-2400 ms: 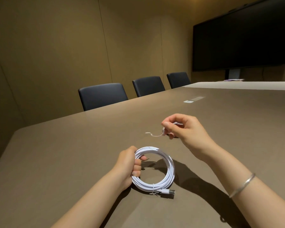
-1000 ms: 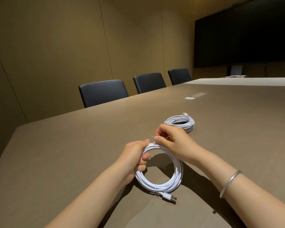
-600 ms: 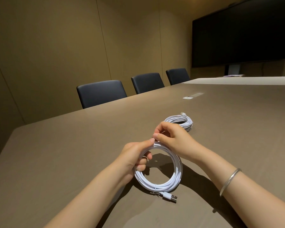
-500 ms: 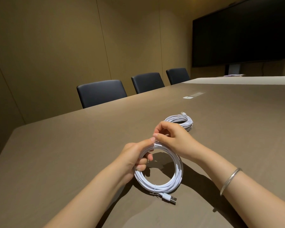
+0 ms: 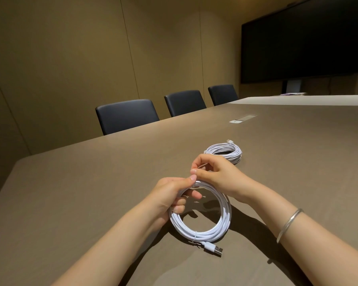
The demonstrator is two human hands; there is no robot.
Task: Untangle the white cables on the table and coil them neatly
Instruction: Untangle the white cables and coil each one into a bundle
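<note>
Hands (image 5: 194,188) at the coiled white cable (image 5: 203,230) top — both pinching, fingers curled.

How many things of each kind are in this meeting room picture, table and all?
White cable coils: 2
Black chairs: 3
Tables: 1
Wall screens: 1
Bracelets: 1
Total: 8

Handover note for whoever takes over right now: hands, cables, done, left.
Left hand: grips the near coil at its left side.
Right hand: pinches a thin tie at the coil's top.
Near coil: wound, one tie on near its USB plug, stands tilted on the table.
Far coil: wound, lies beyond the hands.
Left: fasten the top tie, lay the coil down.
</note>
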